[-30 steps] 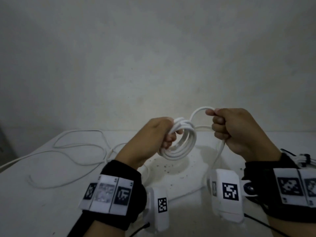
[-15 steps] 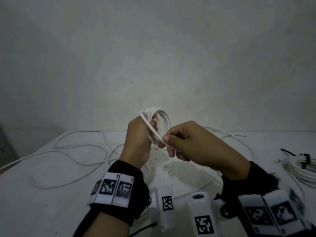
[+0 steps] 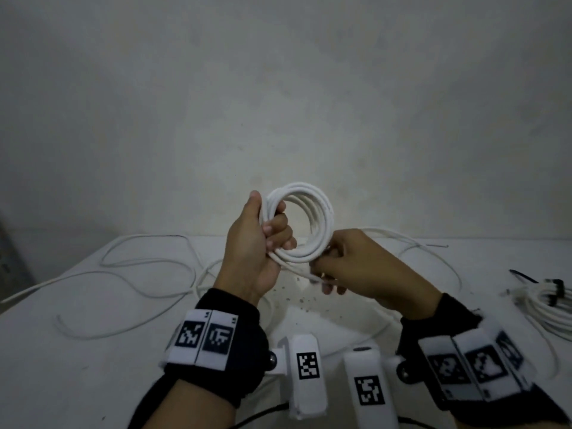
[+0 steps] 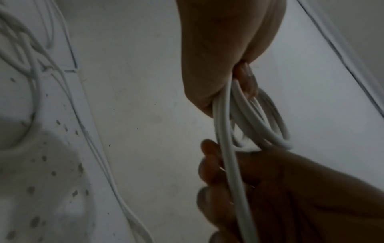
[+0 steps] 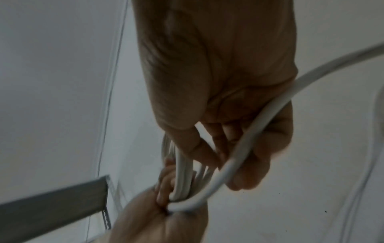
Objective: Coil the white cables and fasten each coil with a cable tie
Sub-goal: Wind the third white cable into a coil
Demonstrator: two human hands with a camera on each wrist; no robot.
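A white cable coil (image 3: 320, 212) of several loops is held upright above the table. My left hand (image 3: 266, 230) grips its left side, fingers curled through the loops (image 4: 245, 105). My right hand (image 3: 325, 267) pinches the loose strand of the same cable (image 5: 245, 148) at the coil's lower right. That strand trails off to the right over the table (image 3: 402, 235). In the right wrist view the strand curves under the coil (image 5: 182, 177) into the left hand's fingers (image 5: 164, 185).
More loose white cable (image 3: 139, 274) sprawls over the white table (image 3: 62, 366) at left. A finished coil bound with black ties (image 3: 551, 298) lies at the right edge. A black cable tie (image 3: 523, 277) lies beside it. A plain wall rises behind.
The right hand swept from the upper right down under the coil, laying another loop. The left hand lifted and turned the coil so it faces me, now wider and rounder.
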